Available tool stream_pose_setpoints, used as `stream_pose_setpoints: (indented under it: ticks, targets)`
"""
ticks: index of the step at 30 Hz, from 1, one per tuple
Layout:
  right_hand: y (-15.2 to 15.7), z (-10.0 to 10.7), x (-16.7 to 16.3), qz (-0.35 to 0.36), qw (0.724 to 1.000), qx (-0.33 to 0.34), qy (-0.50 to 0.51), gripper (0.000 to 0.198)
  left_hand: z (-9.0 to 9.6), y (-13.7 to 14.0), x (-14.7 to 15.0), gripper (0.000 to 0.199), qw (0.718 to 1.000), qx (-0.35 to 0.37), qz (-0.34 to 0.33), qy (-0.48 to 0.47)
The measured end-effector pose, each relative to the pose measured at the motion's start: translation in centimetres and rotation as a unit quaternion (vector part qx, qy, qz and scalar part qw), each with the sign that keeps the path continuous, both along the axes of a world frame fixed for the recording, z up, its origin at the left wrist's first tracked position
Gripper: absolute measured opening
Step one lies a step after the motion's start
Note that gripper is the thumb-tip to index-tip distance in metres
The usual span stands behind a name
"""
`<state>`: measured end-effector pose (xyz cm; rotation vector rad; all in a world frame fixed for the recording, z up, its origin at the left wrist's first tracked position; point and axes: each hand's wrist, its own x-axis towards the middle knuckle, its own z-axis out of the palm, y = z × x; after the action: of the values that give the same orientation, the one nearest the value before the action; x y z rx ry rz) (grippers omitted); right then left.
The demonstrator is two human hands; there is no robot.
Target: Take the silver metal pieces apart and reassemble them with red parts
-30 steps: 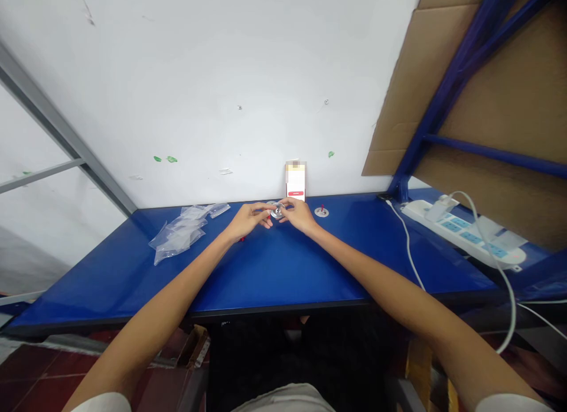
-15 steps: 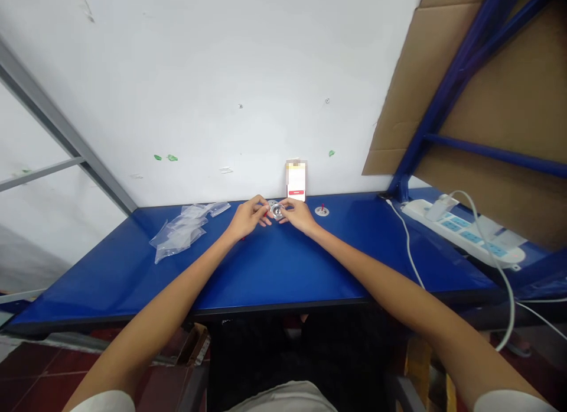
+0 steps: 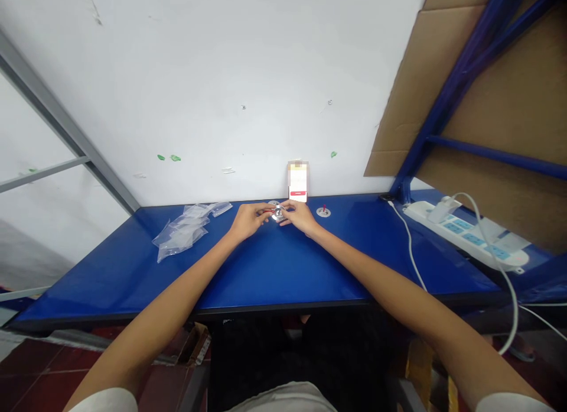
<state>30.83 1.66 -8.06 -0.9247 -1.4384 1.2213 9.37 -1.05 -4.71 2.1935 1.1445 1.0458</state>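
Over the back of the blue table, my right hand [image 3: 302, 216] is closed on the edge of a small round silvery disc [image 3: 278, 214] with a dark centre. My left hand [image 3: 247, 220] pinches a thin red piece [image 3: 268, 210] against the disc's left side; its exact kind is too small to tell. A second round silvery disc [image 3: 274, 203] lies just behind, partly covered by my hands. To the right of my right hand, another such disc [image 3: 323, 213] rests on the table with a red piece standing up from it.
Clear plastic bags [image 3: 182, 232] lie on the left of the blue table [image 3: 283, 270]. A lit phone [image 3: 297, 182] leans on the white wall. At the right are a white power strip [image 3: 469, 234], its cable and a blue metal frame [image 3: 425, 128].
My left fingers have closed in, and the red piece now meets the disc's left side. The disc has tilted slightly in my right hand.
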Motion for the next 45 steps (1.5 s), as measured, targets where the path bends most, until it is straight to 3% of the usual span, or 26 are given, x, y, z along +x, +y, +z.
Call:
stream_pose_setpoints:
  ticks: [3, 11, 18, 26, 29, 32, 36, 40, 45]
  targets:
    - [-0.2, 0.1, -0.2, 0.011, 1.0, -0.006, 0.012, 0.018, -0.2, 0.0, -0.1, 0.027, 1.0, 0.012, 0.006, 0.005]
    - [-0.9, 0.6, -0.5, 0.064, 0.997, 0.007, 0.045, 0.023, 0.4, -0.8, 0.1, 0.018, 0.981, 0.126, 0.059, 0.138]
    - [-1.5, 1.3, -0.4, 0.093, 0.994, -0.012, 0.06, 0.021, 0.5, -1.2, 0.6, 0.016, 0.968, 0.135, 0.119, 0.172]
    - [-1.3, 0.2, -1.0, 0.07, 0.995, 0.064, 0.013, 0.033, 1.1, -1.8, 1.1, 0.01, 0.959, 0.144, 0.15, 0.191]
    - [-1.2, -0.1, -0.9, 0.058, 0.991, 0.117, 0.001, 0.03, 1.1, -1.7, 1.1, 0.006, 0.973, 0.11, 0.138, 0.147]
    - [-1.1, 0.0, -0.7, 0.052, 0.99, 0.134, -0.001, 0.031, 0.9, -1.2, 0.8, 0.011, 0.996, -0.004, 0.092, 0.019]
    - [-1.2, 0.6, -0.5, 0.039, 0.99, 0.133, 0.008, 0.031, 0.7, -0.6, 0.2, 0.031, 0.98, -0.14, 0.012, -0.14]
    - [-1.6, 1.3, -0.3, 0.019, 0.99, 0.138, -0.002, 0.028, 0.9, -0.5, -0.2, 0.045, 0.97, -0.178, -0.028, -0.166]
    - [-1.7, 1.5, 0.1, 0.021, 0.986, 0.162, -0.019, 0.023, 0.8, -0.2, -0.5, 0.049, 0.963, -0.205, -0.049, -0.168]
